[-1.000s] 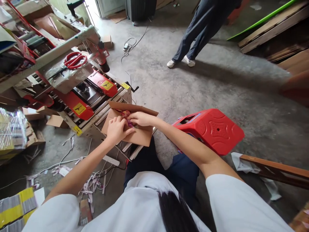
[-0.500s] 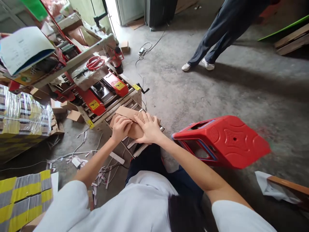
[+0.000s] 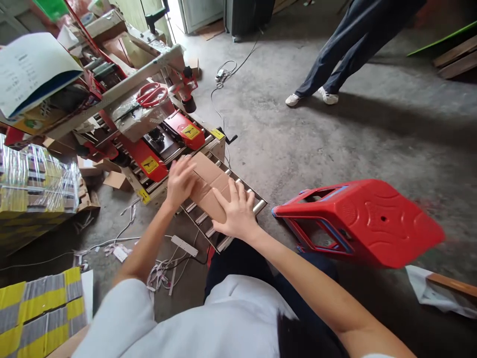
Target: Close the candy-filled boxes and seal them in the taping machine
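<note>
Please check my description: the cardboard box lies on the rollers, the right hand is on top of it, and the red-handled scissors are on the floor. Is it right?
Not the floor: the head view shows the red-handled scissors lying on the machine. The cardboard box lies on the rollers, the right hand on top.

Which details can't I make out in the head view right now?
All in the head view:
- Contents of the cardboard box: hidden by its folded flaps.
- Box surface beneath the right hand: covered by that hand.
- Exact fingertip contact of the left hand with the box: blurred.
- Writing on the paper: too small to read.
- Upper body of the standing person: cut off by the top edge.
</note>
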`<action>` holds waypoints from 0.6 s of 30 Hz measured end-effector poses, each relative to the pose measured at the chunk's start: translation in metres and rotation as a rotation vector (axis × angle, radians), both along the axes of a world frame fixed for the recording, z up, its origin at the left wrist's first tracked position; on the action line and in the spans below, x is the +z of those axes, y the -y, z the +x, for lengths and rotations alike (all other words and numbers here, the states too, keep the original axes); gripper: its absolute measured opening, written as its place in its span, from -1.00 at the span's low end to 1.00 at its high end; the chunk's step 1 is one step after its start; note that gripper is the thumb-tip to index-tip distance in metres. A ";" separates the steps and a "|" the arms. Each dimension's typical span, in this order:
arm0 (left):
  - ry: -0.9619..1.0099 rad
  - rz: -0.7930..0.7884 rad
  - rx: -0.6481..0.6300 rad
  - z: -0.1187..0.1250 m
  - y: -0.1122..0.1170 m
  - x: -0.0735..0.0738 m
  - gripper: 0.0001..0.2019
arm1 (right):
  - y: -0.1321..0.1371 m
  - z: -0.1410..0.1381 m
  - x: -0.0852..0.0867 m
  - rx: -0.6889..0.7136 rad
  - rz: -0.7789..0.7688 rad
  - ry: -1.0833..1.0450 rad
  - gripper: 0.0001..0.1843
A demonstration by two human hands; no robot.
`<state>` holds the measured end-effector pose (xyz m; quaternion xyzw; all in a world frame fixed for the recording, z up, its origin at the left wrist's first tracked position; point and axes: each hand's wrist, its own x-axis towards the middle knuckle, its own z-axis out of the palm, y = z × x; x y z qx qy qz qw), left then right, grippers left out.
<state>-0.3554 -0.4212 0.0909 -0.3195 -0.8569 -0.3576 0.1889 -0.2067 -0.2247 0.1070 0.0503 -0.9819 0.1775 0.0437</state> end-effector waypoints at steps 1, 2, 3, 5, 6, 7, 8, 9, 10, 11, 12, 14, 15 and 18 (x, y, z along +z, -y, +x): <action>-0.047 0.150 0.161 0.009 0.006 -0.006 -0.64 | 0.012 -0.017 0.001 0.002 -0.023 -0.012 0.07; -0.083 0.304 0.331 0.020 0.010 -0.013 -0.64 | 0.025 -0.040 0.003 0.014 -0.053 -0.022 0.06; -0.095 0.436 0.477 0.032 0.014 -0.021 -0.65 | 0.039 -0.068 0.008 0.030 -0.083 -0.031 0.04; -0.046 0.588 0.619 0.055 0.017 -0.038 -0.67 | 0.068 -0.127 0.021 0.065 -0.135 -0.047 -0.01; 0.002 0.613 0.610 0.066 0.016 -0.045 -0.68 | 0.079 -0.152 0.029 0.058 -0.148 -0.052 -0.03; 0.050 0.618 0.566 0.075 0.015 -0.051 -0.69 | 0.087 -0.172 0.035 0.063 -0.160 -0.060 -0.02; 0.092 0.618 0.510 0.082 0.012 -0.056 -0.68 | 0.091 -0.183 0.039 0.073 -0.170 -0.079 0.00; 0.127 0.624 0.462 0.087 0.010 -0.060 -0.68 | 0.090 -0.185 0.040 0.079 -0.175 -0.103 0.03; 0.162 0.637 0.432 0.092 0.007 -0.063 -0.67 | 0.084 -0.177 0.036 0.084 -0.197 -0.126 0.04; 0.199 0.650 0.419 0.095 0.003 -0.065 -0.66 | 0.071 -0.160 0.027 0.081 -0.232 -0.143 0.03; 0.239 0.661 0.414 0.097 0.000 -0.067 -0.67 | 0.054 -0.135 0.015 0.061 -0.274 -0.146 -0.03; 0.320 0.660 0.375 0.101 -0.010 -0.071 -0.68 | 0.006 -0.067 -0.013 -0.029 -0.347 -0.112 -0.30; 0.351 0.659 0.333 0.102 -0.018 -0.073 -0.68 | -0.019 -0.026 -0.027 -0.102 -0.365 -0.085 -0.47; 0.469 0.682 0.106 0.105 -0.059 -0.080 -0.66 | -0.081 0.105 -0.049 -0.445 -0.377 -0.073 -0.81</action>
